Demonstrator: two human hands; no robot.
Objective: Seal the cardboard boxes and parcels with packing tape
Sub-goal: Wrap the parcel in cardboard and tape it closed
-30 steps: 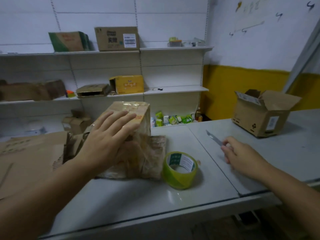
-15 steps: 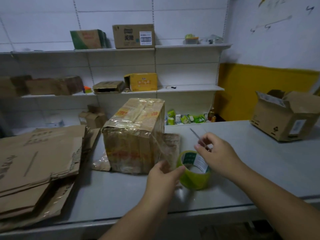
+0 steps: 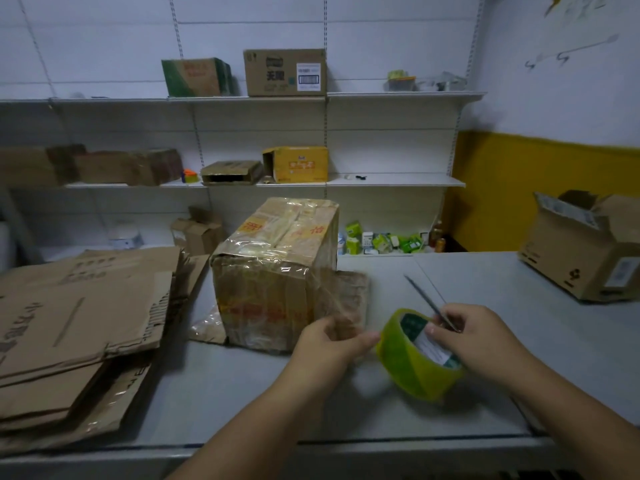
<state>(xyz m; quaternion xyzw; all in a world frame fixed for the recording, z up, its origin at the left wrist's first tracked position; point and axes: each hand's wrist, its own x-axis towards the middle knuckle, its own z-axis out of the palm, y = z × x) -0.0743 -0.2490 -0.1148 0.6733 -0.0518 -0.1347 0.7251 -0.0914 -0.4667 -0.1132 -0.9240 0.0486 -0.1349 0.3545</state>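
Above the counter (image 3: pixel 242 393), left hand (image 3: pixel 327 344) pinching blurred tape end (image 3: pixel 337 317), right hand (image 3: pixel 481 341) gripping tape roll (image 3: pixel 407 367) and blade (image 3: pixel 424 297)

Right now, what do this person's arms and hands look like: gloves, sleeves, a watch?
Both are bare. The left hand and right hand wear no gloves, and no ring, watch or bracelet shows. The left forearm and right forearm are uncovered down to the picture's lower edge, so no sleeve is in view.

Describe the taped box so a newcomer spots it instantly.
On the grey table, between the flattened cardboard stack and the yellow-green tape roll, stands the taped box. Unlike the open box far right, it is closed and wrapped in shiny clear tape.
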